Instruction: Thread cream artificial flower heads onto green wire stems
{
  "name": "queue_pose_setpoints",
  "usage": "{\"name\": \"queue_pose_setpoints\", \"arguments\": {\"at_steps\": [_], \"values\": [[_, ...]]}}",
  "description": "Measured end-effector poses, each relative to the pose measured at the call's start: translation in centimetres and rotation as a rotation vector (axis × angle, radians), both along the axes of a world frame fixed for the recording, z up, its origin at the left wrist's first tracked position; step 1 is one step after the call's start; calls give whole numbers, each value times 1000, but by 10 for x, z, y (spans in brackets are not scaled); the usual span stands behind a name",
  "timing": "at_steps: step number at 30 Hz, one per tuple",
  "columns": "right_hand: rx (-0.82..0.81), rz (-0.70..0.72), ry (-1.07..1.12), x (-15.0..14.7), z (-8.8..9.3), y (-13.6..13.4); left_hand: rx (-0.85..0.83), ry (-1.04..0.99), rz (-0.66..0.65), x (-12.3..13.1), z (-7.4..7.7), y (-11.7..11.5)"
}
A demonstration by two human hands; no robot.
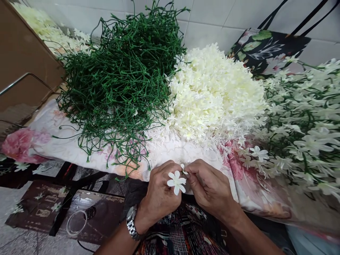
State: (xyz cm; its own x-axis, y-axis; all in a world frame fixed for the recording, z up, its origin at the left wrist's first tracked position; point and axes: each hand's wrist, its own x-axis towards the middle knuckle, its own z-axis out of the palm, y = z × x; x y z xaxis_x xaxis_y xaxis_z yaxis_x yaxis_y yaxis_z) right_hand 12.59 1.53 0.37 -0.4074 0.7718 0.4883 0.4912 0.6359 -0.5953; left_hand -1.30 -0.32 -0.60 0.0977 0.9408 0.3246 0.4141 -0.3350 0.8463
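Near the front edge of the cloth-covered surface, my left hand (165, 187) is closed, and a white artificial flower (176, 182) with open petals shows at its fingers. The flower's stem is hidden inside the fist. My right hand (209, 186) meets it from the other side, thumb and fingers pinching a small white blossom (183, 169) between the two hands. Beyond them lie a tangled heap of green plastic stems (124, 74) on the left and a pile of loose cream-white flower heads (212, 95) in the middle.
Assembled white flower sprays (305, 134) crowd the right side. A cardboard box (26, 53) stands at the far left. A black floral bag (271, 51) leans against the tiled wall (204, 16). Brown cases (92, 216) and a clear ring-shaped item (77, 223) are at lower left.
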Motion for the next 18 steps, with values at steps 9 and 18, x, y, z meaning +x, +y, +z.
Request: {"name": "queue_pose_setpoints", "arguments": {"at_steps": [9, 18], "values": [[-89, 96, -8, 18, 17, 4, -82, -107, -59, -6, 5, 0], [91, 70, -73, 19, 28, -1, -25, -80, -26, -4, 8, -1]]}}
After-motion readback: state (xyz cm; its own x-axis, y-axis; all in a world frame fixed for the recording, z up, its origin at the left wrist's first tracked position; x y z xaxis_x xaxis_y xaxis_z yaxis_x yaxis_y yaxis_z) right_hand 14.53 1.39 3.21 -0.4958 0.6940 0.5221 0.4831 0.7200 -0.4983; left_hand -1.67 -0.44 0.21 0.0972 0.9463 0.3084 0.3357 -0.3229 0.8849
